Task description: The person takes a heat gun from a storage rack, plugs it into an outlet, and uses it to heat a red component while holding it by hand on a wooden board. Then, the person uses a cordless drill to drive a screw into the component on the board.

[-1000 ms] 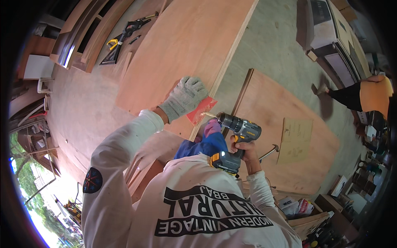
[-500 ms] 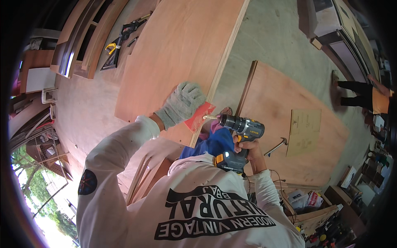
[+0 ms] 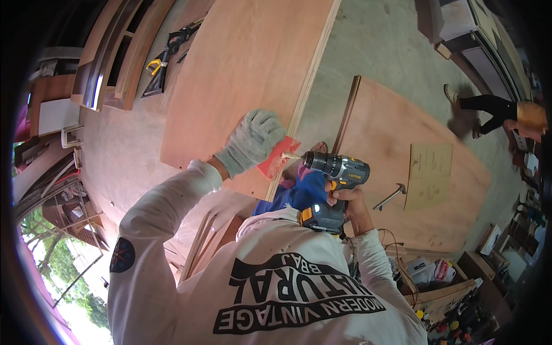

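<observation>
A cordless drill [image 3: 336, 168], black and grey with yellow parts, is in my right hand [image 3: 351, 202], fingers wrapped round its handle. Its pale gold bit [image 3: 291, 156] points left, with the tip against a flat red piece [image 3: 276, 161] at the corner of a large wooden panel [image 3: 241, 63]. My left hand [image 3: 253, 141], in a grey knit glove, is closed over the red piece and presses it to the panel's edge. Part of the red piece lies hidden under the glove.
Right of the panel lies another wooden sheet [image 3: 374, 126] with a brown cardboard piece [image 3: 428, 175] and a hammer [image 3: 390, 196] on it. A black tool with a yellow handle [image 3: 154, 66] lies at the far left. Another person [image 3: 494, 112] walks at the right.
The view has shifted slightly. Both hands, the drill and the red piece keep nearly the same places together. The person at the right has taken a step.
</observation>
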